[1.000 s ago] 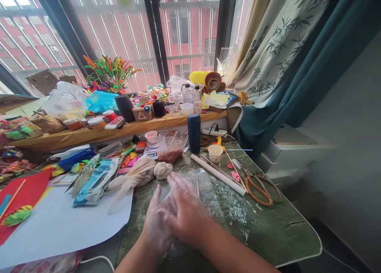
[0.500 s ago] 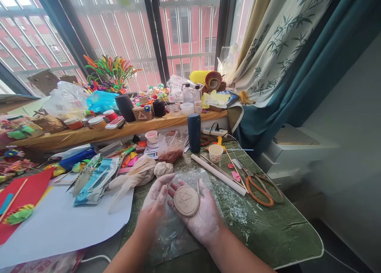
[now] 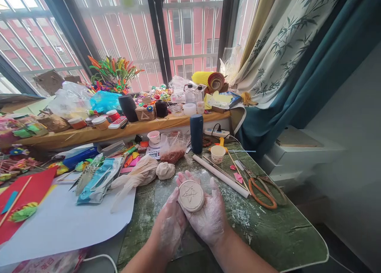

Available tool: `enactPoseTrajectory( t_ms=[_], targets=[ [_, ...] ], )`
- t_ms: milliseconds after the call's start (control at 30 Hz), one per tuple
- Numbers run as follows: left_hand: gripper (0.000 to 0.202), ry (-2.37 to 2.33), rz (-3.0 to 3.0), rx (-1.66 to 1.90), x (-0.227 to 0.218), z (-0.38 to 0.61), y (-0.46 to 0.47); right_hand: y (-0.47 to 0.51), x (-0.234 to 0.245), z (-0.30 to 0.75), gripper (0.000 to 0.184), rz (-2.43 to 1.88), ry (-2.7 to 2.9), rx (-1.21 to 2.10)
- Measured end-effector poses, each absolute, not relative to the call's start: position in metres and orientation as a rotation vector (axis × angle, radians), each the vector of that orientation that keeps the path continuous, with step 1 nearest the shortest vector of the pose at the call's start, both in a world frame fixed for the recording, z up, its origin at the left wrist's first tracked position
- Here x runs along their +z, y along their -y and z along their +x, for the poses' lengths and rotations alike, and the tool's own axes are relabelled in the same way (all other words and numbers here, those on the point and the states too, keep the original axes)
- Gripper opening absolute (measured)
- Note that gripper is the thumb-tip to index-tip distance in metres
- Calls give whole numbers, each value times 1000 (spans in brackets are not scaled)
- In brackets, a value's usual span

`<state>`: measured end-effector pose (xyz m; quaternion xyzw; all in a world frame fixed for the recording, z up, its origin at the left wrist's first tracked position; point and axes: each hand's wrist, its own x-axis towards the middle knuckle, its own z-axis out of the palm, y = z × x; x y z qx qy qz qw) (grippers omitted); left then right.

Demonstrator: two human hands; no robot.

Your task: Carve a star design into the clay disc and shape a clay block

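Note:
A round, pale clay disc with a five-pointed star cut into its top and a raised rim rests on the upturned palm and fingers of my right hand. The thumb of that hand stands apart from the disc, to its right. Against the disc's left edge lies the thumb of my left hand, cupped close beside the right; its other fingers are mostly hidden. White powder coats both hands. Beyond them on the table sits a lump of pale clay. Under my hands lies a clear plastic sheet.
Right of my hands lie a white rolling pin and orange-handled scissors. A paper cup and a dark blue cylinder stand behind. White paper covers the left side. A crowded windowsill runs along the back.
My left hand has come in from the left to the disc's edge. The disc has shifted slightly right and up in view, and its star shows more clearly.

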<state>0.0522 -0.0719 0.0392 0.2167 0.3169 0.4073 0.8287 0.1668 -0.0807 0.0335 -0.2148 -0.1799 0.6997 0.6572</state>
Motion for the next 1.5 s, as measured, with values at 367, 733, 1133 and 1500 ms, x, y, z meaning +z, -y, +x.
enactPoseTrajectory(
  t_ms=[367, 733, 1133, 1500],
  targets=[
    [63, -932, 686, 1104, 35, 55, 63, 78, 25, 166, 79, -460, 315, 1591],
    [55, -1010, 1889, 864, 59, 73, 53, 82, 22, 152, 67, -385, 301, 1780],
    [47, -990, 1782, 1075, 45, 54, 33, 80, 19, 169, 64, -303, -14, 1778],
    [62, -620, 251, 862, 29, 39, 73, 90, 13, 163, 61, -543, 561, 1421]
  ],
)
